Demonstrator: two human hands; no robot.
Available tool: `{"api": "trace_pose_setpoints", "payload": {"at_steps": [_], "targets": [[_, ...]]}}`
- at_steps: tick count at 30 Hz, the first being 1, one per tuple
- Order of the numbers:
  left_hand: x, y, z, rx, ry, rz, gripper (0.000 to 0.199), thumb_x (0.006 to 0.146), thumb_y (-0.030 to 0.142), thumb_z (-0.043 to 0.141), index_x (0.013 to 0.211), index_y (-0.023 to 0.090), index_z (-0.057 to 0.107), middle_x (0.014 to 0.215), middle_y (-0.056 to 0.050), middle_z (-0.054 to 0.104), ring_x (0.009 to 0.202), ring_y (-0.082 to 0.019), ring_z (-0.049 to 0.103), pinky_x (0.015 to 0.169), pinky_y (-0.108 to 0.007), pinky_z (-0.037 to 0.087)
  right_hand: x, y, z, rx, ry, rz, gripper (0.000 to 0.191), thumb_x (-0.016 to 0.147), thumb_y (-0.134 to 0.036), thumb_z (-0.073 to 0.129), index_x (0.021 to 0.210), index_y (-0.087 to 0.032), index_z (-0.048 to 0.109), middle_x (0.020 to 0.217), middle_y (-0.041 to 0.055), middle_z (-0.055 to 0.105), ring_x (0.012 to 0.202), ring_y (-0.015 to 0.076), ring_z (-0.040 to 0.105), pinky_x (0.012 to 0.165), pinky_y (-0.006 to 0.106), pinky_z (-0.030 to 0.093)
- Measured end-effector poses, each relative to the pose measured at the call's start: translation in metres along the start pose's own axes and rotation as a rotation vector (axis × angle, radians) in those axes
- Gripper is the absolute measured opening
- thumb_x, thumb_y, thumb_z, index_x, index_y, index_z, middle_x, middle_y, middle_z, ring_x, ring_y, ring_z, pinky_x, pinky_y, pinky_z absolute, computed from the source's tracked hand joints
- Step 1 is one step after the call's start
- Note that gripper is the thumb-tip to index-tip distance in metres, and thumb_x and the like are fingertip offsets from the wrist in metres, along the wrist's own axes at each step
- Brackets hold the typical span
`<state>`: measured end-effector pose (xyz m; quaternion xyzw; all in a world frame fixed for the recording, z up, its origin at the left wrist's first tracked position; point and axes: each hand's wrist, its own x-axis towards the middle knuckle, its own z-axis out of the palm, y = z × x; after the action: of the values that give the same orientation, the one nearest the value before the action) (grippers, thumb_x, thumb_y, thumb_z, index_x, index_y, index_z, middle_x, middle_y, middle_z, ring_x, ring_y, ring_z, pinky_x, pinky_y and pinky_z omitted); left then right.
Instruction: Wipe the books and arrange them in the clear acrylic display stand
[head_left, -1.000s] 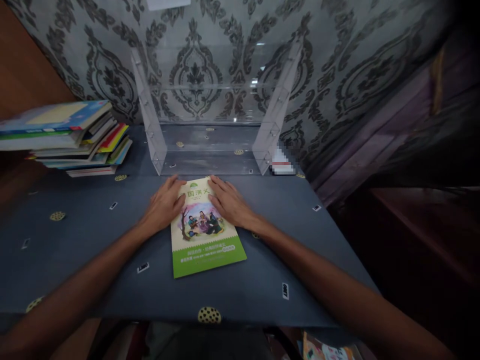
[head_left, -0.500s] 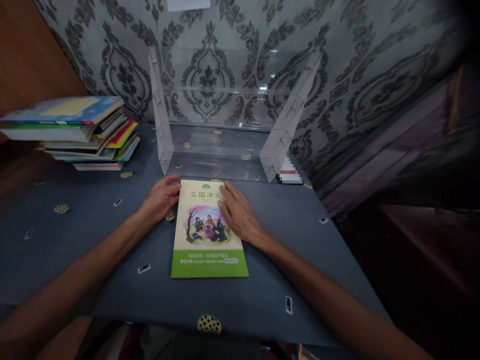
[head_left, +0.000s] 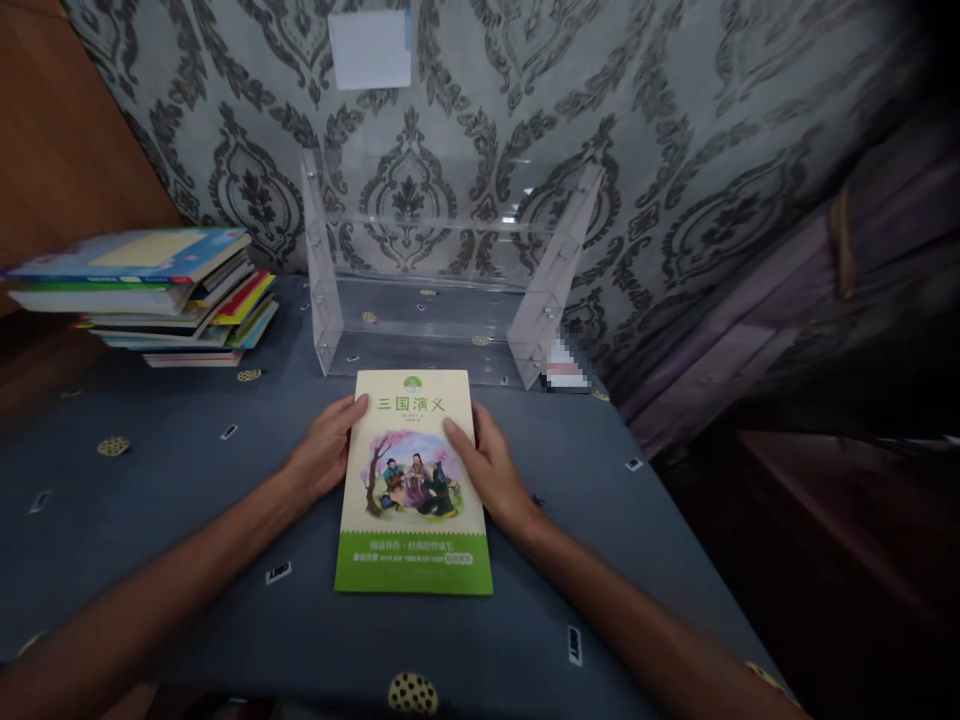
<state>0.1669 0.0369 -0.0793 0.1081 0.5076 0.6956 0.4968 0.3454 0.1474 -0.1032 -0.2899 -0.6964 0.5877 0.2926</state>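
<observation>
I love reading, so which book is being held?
The cream-and-green 三国演义 book, held between left hand and right hand; the other books lie stacked.

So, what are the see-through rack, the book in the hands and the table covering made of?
See-through rack: probably clear acrylic, glossy; the patterned wall shows through it and light glints off it.
Book: paper, with apparently smooth card outside, judging by the flat, straight-edged, crisply printed front.
Table covering: perhaps fabric or vinyl, matte-looking; it shows spotted motifs and little shine, which doesn't settle it.

Grey wall [head_left: 592, 100] w/ dk damask pattern; brown panel [head_left: 67, 130] L, purplish curtain [head_left: 795, 290] R; light dim.
</observation>
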Motion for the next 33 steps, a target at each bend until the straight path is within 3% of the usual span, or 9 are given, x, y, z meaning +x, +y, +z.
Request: {"api": "trace_pose_setpoints", "payload": {"at_steps": [3,6,14,22,29,33], "targets": [[-0.004,-0.003,0.004,-0.03,0.021,-0.006,0.026,0.092,0.025,0.066,0.113,0.01,0.07,0.104,-0.015,0.079,0.097,-0.029,0.076,0.093,-0.042,0.061,-0.009,-0.011,0.008,0.386,-0.058,0.204,0.051,0.085,-0.06,0.064,0.117,-0.02,0.062,0.116,0.0128,0.074,0.103,0.0318,0.071,0.091,0.052,0.057],[-0.011,-0.007,0.011,-0.059,-0.039,-0.049,0.039,0.094,0.037,0.064,0.122,0.01,0.067,0.112,-0.017,0.077,0.106,-0.032,0.073,0.098,-0.045,0.058,-0.012,-0.017,0.011,0.534,-0.009,0.238,0.047,0.08,-0.057,0.072,0.108,-0.021,0.064,0.108,0.0093,0.076,0.098,0.0294,0.073,0.086,0.046,0.06],[-0.026,-0.015,0.026,-0.181,-0.267,-0.222,0.063,0.093,0.054,0.06,0.143,0.016,0.053,0.13,-0.016,0.069,0.126,-0.035,0.062,0.111,-0.051,0.045,-0.012,-0.018,0.01,0.687,-0.04,0.29,0.046,0.079,-0.059,0.074,0.104,-0.021,0.066,0.101,0.0094,0.078,0.102,0.0303,0.073,0.086,0.046,0.059],[-0.023,-0.023,0.025,-0.225,-0.345,-0.298,0.075,0.09,0.063,0.058,0.148,0.017,0.046,0.13,-0.017,0.069,0.125,-0.036,0.062,0.111,-0.053,0.044,-0.015,-0.017,0.016,0.79,-0.088,0.336,0.051,0.077,-0.061,0.076,0.108,-0.022,0.065,0.105,0.0083,0.078,0.102,0.0296,0.073,0.086,0.046,0.059],[-0.02,-0.025,0.021,-0.22,-0.328,-0.293,0.075,0.087,0.063,0.062,0.145,0.018,0.05,0.128,-0.017,0.07,0.121,-0.036,0.065,0.109,-0.053,0.047,-0.015,-0.018,0.014,0.803,-0.067,0.336,0.052,0.075,-0.061,0.077,0.106,-0.02,0.066,0.102,0.0091,0.079,0.1,0.0297,0.074,0.089,0.046,0.058],[-0.015,-0.016,0.018,-0.127,-0.224,-0.267,0.068,0.091,0.062,0.056,0.141,0.016,0.053,0.119,-0.017,0.074,0.113,-0.034,0.07,0.103,-0.05,0.052,-0.016,-0.02,0.013,0.787,-0.043,0.314,0.052,0.077,-0.061,0.075,0.11,-0.022,0.066,0.106,0.0087,0.078,0.104,0.0296,0.072,0.093,0.046,0.056]]}}
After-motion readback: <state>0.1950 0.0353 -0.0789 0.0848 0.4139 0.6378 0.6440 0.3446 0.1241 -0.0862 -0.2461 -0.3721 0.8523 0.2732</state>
